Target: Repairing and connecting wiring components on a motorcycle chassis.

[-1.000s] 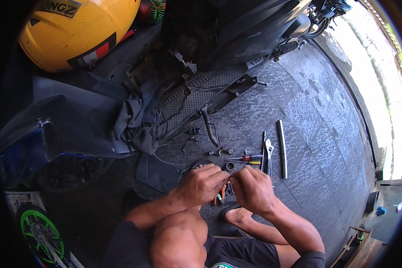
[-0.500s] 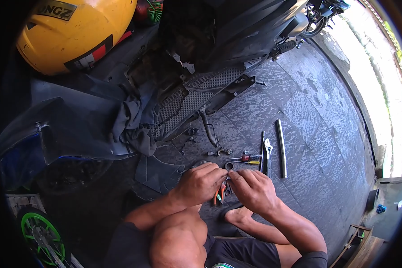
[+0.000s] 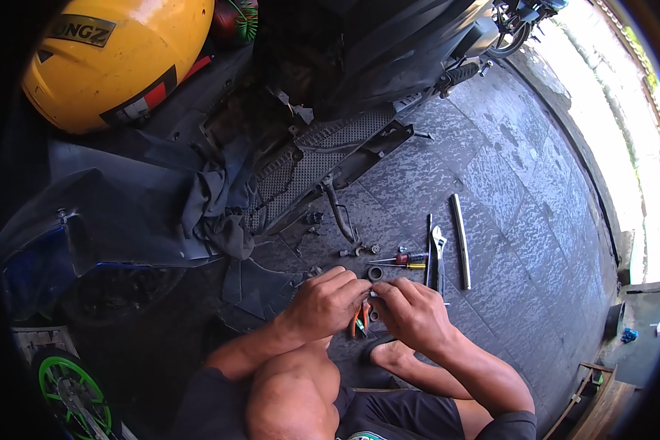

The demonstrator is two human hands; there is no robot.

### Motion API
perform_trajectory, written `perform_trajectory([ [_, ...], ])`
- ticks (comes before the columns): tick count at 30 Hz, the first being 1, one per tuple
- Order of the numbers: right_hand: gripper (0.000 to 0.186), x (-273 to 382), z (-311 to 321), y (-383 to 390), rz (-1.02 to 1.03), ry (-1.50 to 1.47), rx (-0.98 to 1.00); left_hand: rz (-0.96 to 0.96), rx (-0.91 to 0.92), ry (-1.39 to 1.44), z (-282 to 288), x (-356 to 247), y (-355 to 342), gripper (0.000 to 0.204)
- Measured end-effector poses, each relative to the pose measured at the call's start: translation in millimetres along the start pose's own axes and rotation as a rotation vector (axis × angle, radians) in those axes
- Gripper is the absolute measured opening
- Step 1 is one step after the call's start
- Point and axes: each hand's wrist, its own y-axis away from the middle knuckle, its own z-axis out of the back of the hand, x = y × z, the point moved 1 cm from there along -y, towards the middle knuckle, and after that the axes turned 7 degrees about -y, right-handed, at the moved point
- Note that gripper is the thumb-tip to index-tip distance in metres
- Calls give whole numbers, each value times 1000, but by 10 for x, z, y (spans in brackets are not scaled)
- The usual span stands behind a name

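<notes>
Low over the dark stone-paved floor (image 3: 506, 242), the left hand (image 3: 324, 302) and right hand (image 3: 412, 314) meet fingertip to fingertip, both pinched on a small pale part (image 3: 372, 294) between them. Orange-handled pliers (image 3: 358, 320) lie just beneath, and a silver adjustable wrench (image 3: 439, 257) and long metal rod (image 3: 460, 240) rest nearby.

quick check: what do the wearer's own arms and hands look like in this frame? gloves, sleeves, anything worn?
Both hands are bare: no gloves on the left hand or the right hand. No watch, ring or wristband shows. Both forearms are uncovered up to the elbow. The only clothing at the arm is a dark short sleeve at the right upper arm, at the lower edge of the view.
</notes>
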Motion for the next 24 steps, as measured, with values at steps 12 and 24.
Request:
perform_trajectory([
  [12, 8, 24, -36, 20, -535, -526, -7, -31, 38, -38, 46, -8, -8, 27],
  [24, 14, -59, -109, 55, -1098, -1130, 79, -59, 28, -50, -28, 13, 23, 27],
])
